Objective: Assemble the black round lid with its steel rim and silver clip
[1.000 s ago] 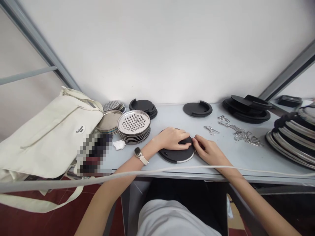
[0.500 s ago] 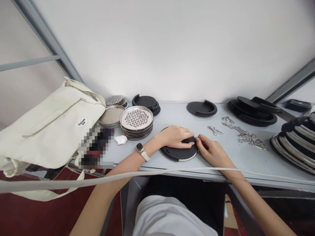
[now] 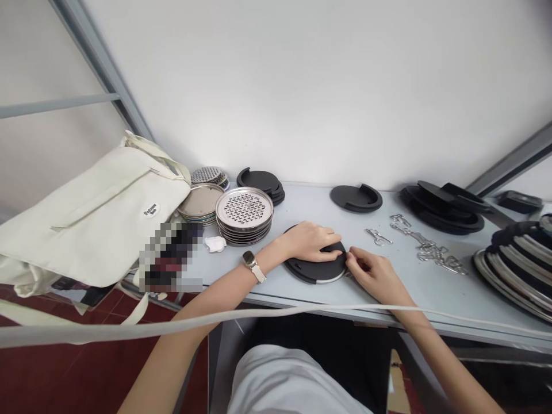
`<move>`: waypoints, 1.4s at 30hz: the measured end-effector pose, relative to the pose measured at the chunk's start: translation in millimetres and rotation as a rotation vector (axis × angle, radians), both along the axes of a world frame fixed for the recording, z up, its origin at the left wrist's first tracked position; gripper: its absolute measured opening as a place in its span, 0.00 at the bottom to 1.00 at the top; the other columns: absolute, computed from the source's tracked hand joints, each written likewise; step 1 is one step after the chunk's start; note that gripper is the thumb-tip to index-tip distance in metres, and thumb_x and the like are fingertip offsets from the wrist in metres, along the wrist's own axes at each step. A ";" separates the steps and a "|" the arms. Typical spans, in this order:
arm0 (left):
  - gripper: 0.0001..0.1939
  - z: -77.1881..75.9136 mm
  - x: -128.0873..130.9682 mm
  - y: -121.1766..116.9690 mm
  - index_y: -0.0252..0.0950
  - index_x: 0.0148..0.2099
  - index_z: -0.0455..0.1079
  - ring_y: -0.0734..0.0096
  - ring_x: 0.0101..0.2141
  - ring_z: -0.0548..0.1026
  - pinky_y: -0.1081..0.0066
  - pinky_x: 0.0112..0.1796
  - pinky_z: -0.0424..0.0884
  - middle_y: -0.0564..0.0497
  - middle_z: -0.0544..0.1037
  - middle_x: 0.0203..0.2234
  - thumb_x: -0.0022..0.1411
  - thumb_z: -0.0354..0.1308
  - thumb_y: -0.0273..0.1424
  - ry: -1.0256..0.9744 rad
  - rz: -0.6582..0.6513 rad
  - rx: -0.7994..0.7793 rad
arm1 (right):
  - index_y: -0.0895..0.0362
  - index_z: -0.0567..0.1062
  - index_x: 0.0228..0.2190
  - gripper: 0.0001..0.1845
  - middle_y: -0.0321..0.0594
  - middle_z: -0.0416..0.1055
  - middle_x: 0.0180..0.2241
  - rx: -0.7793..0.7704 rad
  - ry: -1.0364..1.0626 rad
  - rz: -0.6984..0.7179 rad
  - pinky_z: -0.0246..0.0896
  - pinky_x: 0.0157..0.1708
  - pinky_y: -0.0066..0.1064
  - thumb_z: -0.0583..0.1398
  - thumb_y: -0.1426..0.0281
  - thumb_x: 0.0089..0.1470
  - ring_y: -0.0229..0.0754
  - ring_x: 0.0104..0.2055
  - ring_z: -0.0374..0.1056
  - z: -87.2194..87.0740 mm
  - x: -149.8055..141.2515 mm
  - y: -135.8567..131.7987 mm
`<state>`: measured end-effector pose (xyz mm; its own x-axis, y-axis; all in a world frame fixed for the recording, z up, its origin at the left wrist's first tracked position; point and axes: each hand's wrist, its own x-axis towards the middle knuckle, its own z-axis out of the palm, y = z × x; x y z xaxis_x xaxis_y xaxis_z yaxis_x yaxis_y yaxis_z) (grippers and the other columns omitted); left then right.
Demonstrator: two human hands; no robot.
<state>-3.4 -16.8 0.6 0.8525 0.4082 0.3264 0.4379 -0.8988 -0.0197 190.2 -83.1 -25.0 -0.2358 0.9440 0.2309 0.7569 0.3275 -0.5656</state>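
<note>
A black round disc (image 3: 314, 269) with a metal rim along its front edge lies flat on the table. My left hand (image 3: 311, 240) rests over its top, fingers curled around the raised black part and holding it down. At the disc's right edge, my right hand (image 3: 371, 270) is closed in a pinch against the rim. A thin, wire-like bit shows beneath its fingertips, too small to name. Right of the hands lie loose wire clips (image 3: 378, 236) and a heap of similar metal clips (image 3: 435, 253).
Perforated metal discs (image 3: 244, 208) are stacked left, beside plain metal lids (image 3: 200, 200) and a crumpled tissue (image 3: 214, 244). Black discs (image 3: 356, 198) stand along the wall. Rimmed discs (image 3: 517, 270) pile up right. A cream bag (image 3: 107, 213) leans left; a white cable (image 3: 276, 313) crosses in front.
The view has shifted slightly. My right hand stays at the disc's edge, its fingers slightly shifted, and a thin wire-like bit now shows below them. My left hand keeps its place on the disc.
</note>
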 end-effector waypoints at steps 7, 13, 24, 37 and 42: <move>0.14 -0.2 -1.3 2.0 0.36 0.38 0.66 0.67 0.29 0.74 0.70 0.29 0.63 0.49 0.75 0.32 0.66 0.47 0.41 0.018 0.003 0.002 | 0.54 0.55 0.21 0.17 0.28 0.53 0.15 0.018 0.024 0.009 0.47 0.20 0.25 0.49 0.62 0.59 0.33 0.18 0.50 -1.2 -1.1 0.4; 0.15 1.6 -2.1 0.9 0.35 0.38 0.66 0.67 0.29 0.73 0.71 0.28 0.63 0.48 0.74 0.31 0.67 0.46 0.40 0.027 -0.021 0.041 | 0.53 0.56 0.22 0.17 0.28 0.54 0.15 0.022 0.035 -0.002 0.48 0.21 0.26 0.48 0.61 0.61 0.33 0.18 0.52 -1.5 -2.1 1.4; 0.14 2.4 -1.5 1.0 0.36 0.38 0.66 0.68 0.30 0.73 0.70 0.29 0.65 0.48 0.74 0.32 0.67 0.46 0.39 0.046 -0.022 0.045 | 0.52 0.57 0.23 0.15 0.29 0.58 0.16 0.035 0.047 -0.016 0.49 0.22 0.28 0.47 0.62 0.61 0.36 0.18 0.56 -3.3 -2.4 4.0; 0.16 6.1 -1.7 -0.7 0.35 0.34 0.66 0.68 0.30 0.74 0.70 0.29 0.64 0.49 0.75 0.31 0.67 0.46 0.40 0.061 -0.021 0.017 | 0.52 0.57 0.24 0.15 0.31 0.60 0.18 -0.001 0.021 -0.018 0.49 0.23 0.28 0.46 0.61 0.62 0.38 0.19 0.57 -3.3 -1.9 4.3; 0.15 7.0 -1.6 -1.5 0.35 0.34 0.66 0.68 0.30 0.74 0.70 0.29 0.64 0.50 0.75 0.30 0.66 0.48 0.41 0.039 0.004 -0.019 | 0.52 0.57 0.24 0.15 0.32 0.60 0.18 -0.022 0.022 -0.013 0.49 0.24 0.28 0.45 0.61 0.62 0.38 0.20 0.58 0.4 -2.6 2.0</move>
